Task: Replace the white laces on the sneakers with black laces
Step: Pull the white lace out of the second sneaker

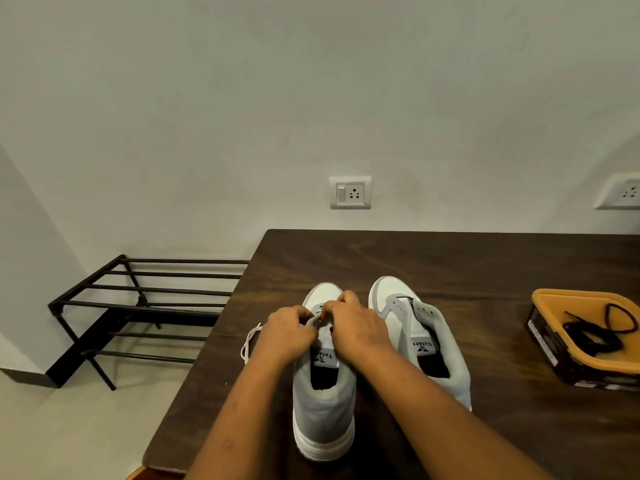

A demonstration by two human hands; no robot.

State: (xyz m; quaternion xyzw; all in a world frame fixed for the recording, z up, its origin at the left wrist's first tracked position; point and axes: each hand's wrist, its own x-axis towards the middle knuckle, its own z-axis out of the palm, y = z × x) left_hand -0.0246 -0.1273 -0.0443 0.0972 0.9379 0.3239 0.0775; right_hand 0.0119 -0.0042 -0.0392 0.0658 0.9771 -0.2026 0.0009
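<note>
Pinching the white lace (254, 330) at the front eyelets of the left sneaker (323, 407) on the worktop (485, 265) with left hand (289, 329) and right hand (356, 323); may snag its tip and drag that sneaker if tugged hard.

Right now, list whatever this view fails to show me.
Head view only:
- Lacing on the near sneaker: covered by the left hand and right hand; what they pinch is hidden.
- White lace: its run vanishes under the left hand.
- Yellow tub: cut off by the right edge; its dark laces are too tangled to count.
- Tongue label wording: too small.
</note>
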